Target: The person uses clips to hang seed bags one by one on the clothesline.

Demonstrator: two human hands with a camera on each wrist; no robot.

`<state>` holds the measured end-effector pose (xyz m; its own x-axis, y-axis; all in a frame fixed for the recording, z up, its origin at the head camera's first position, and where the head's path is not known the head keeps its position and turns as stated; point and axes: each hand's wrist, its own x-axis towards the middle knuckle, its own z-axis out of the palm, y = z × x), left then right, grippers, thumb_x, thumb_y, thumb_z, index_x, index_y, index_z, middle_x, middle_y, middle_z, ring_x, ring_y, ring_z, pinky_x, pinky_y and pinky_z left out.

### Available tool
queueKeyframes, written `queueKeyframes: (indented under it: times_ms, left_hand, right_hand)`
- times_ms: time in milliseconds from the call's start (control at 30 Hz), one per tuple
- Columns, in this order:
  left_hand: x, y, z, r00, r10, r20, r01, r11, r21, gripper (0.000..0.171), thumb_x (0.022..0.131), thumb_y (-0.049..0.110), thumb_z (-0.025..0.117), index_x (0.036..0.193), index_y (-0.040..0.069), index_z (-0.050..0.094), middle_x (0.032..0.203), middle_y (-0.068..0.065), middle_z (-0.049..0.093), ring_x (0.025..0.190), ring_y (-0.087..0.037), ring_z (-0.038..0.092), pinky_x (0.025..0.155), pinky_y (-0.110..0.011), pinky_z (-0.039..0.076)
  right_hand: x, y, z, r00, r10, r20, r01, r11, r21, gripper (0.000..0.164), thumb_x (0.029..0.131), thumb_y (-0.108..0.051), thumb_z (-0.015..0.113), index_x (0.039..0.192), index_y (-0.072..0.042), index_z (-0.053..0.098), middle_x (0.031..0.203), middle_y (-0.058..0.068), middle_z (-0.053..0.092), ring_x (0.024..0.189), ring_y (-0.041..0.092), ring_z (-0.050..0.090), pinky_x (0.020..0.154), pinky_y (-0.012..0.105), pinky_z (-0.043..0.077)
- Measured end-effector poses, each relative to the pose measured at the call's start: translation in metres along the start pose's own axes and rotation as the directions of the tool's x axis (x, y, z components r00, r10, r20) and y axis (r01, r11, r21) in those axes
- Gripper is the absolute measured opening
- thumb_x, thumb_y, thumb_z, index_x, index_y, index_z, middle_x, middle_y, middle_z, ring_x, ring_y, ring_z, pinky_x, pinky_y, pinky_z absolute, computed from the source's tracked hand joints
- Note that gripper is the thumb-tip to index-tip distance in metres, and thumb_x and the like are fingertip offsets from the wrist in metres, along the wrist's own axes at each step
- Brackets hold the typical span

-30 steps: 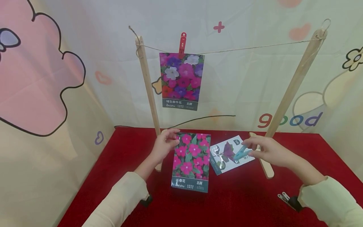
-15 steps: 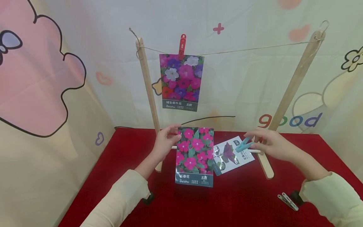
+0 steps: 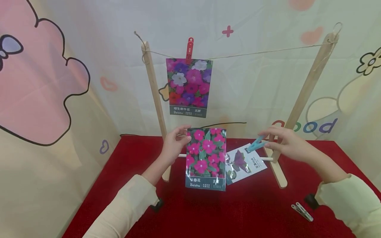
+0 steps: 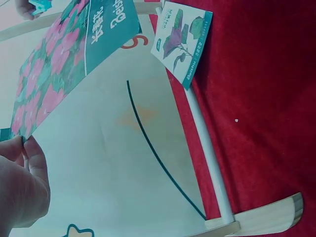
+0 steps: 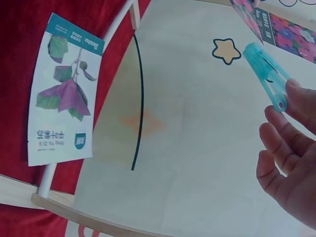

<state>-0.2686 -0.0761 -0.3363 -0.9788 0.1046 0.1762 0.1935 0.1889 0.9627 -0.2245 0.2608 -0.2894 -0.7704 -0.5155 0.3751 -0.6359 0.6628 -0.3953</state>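
My left hand (image 3: 174,145) pinches the upper left edge of a seed packet with pink flowers (image 3: 205,153), held up above the red cloth. In the left wrist view the thumb and finger (image 4: 34,160) grip that packet's corner. My right hand (image 3: 285,142) holds a light blue clothespin (image 3: 256,144) between thumb and fingers, right of the pink packet and apart from it. Another packet, with colourful petunias (image 3: 190,87), hangs from a string under a red clothespin (image 3: 190,49). A white packet with a purple leafy plant (image 3: 245,165) lies low behind, partly covered by the pink one.
Two wooden posts (image 3: 309,82) carry the string (image 3: 262,53), with a white rod (image 3: 266,159) low between their feet. Spare white clothespins (image 3: 302,211) lie on the red cloth (image 3: 238,211) at right. A printed curtain (image 3: 253,89) stands behind.
My left hand has raised the pink-flower packet and shifted it slightly right. My right hand has risen a little with the blue clothespin.
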Motion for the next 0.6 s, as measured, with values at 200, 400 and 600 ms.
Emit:
queueKeyframes:
  times_ms: [200, 400, 600]
  left_hand:
    - [0.002, 0.008, 0.001, 1.000, 0.013, 0.001, -0.013, 1.000, 0.005, 0.035, 0.084, 0.011, 0.058, 0.117, 0.022, 0.054, 0.103, -0.006, 0.053, 0.092, -0.020, 0.059, 0.077, -0.029, 0.052]
    - [0.006, 0.012, 0.002, 0.999, 0.036, 0.002, -0.036, 0.999, 0.013, 0.034, 0.084, 0.012, 0.058, 0.117, 0.022, 0.054, 0.101, -0.006, 0.054, 0.090, -0.021, 0.060, 0.077, -0.029, 0.052]
    - [0.009, 0.019, 0.005, 0.999, 0.051, 0.007, -0.052, 0.999, 0.010, 0.035, 0.084, 0.011, 0.058, 0.119, 0.018, 0.054, 0.101, -0.009, 0.054, 0.090, -0.024, 0.060, 0.076, -0.029, 0.052]
  right_hand:
    - [0.005, -0.002, -0.008, 0.999, -0.015, -0.035, 0.015, 1.000, -0.020, 0.035, 0.076, -0.001, 0.065, 0.110, -0.006, 0.057, 0.088, -0.004, 0.052, 0.077, -0.001, 0.042, 0.057, 0.018, 0.044]
    - [0.010, -0.006, -0.017, 0.999, -0.008, -0.051, 0.007, 1.000, -0.021, 0.036, 0.076, -0.002, 0.065, 0.111, -0.006, 0.057, 0.083, -0.003, 0.052, 0.075, 0.000, 0.045, 0.056, 0.019, 0.047]
    - [0.015, -0.010, -0.028, 0.998, -0.035, -0.061, 0.031, 0.998, -0.059, 0.032, 0.079, -0.004, 0.062, 0.111, -0.005, 0.056, 0.085, -0.003, 0.052, 0.076, -0.002, 0.043, 0.053, 0.019, 0.045]
